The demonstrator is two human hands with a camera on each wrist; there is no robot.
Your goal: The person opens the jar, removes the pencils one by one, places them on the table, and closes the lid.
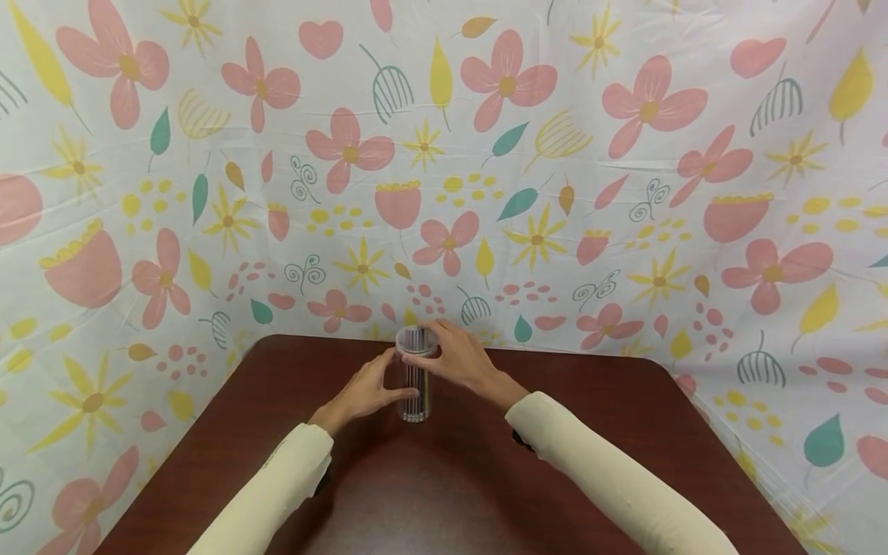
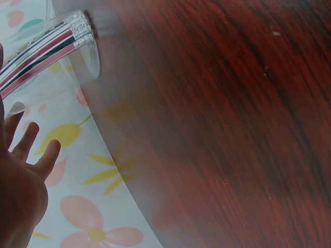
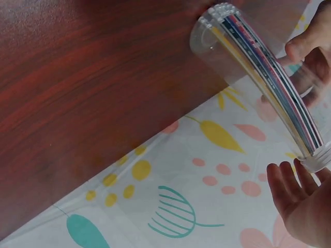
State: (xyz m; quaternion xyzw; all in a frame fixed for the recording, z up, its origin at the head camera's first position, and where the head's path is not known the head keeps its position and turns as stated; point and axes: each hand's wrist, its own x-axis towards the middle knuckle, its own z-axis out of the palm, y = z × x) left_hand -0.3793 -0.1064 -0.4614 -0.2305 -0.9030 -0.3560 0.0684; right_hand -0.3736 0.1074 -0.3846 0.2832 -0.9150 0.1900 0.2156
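Note:
A clear plastic cylinder jar (image 1: 414,405) stands upright near the table's far edge, with several striped pencils (image 3: 258,67) inside. Around its body my left hand (image 1: 364,389) holds on, the thumb across the front and the fingers at the side and behind. My right hand (image 1: 463,358) grips the clear lid (image 1: 408,339) at the top, its thumb in front and fingers at the far side. In the right wrist view, the right hand's fingertips (image 3: 286,170) are right at the lid's rim. The left wrist view shows the pencils' ends gathered at the jar's base.
The dark red-brown wooden table (image 1: 416,501) has rounded far corners. Directly behind it and along both sides hangs a white cloth (image 1: 444,154) printed with flowers and leaves. Both forearms wear pale long sleeves (image 1: 610,470).

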